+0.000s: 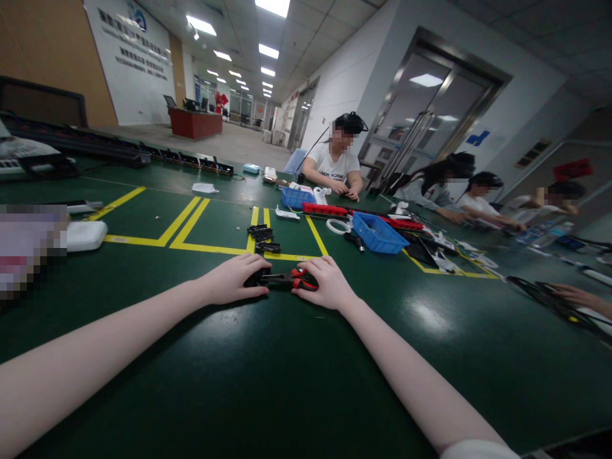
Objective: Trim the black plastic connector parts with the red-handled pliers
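Note:
Both my hands rest on the dark green table [287, 370], close together. My left hand [235, 279] is closed over a small black part [254, 278], pressing it to the table. My right hand [325, 282] grips the red-and-black handles of a pair of pliers [292, 278], whose jaws point left toward the black part and meet it. A short way beyond my hands lie several more black parts [262, 237] in a loose pile near the yellow tape lines.
Blue bins [378, 233] [295, 197], red strips [325, 209] and a white tape roll [337, 225] lie farther back. Several seated people work along the far and right sides. A white box [85, 234] sits at left. Another person's hand [581, 297] is at the right edge.

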### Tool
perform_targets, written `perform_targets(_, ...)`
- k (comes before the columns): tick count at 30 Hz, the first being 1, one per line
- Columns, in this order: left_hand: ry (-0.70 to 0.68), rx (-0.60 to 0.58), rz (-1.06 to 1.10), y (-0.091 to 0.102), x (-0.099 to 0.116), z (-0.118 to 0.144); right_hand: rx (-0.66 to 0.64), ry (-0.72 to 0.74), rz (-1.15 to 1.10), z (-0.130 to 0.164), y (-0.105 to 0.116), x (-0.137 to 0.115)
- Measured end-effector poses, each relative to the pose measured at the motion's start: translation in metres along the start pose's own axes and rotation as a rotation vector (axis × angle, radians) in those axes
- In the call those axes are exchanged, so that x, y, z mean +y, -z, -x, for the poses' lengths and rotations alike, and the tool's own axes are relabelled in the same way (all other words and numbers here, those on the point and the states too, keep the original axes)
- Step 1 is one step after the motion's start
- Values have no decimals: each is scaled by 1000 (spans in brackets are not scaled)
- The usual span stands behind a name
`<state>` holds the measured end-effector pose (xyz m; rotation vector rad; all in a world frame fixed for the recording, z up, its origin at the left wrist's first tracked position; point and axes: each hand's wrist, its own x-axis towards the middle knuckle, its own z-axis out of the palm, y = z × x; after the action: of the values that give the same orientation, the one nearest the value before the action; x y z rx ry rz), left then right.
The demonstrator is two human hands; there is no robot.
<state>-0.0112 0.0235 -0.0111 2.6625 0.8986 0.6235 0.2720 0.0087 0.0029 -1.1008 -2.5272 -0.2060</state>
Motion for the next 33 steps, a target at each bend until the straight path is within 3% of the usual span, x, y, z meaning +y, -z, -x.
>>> perform_targets(33, 4, -15, -18, 2, 2, -1, -44, -56, -101, -1, -3, 2)
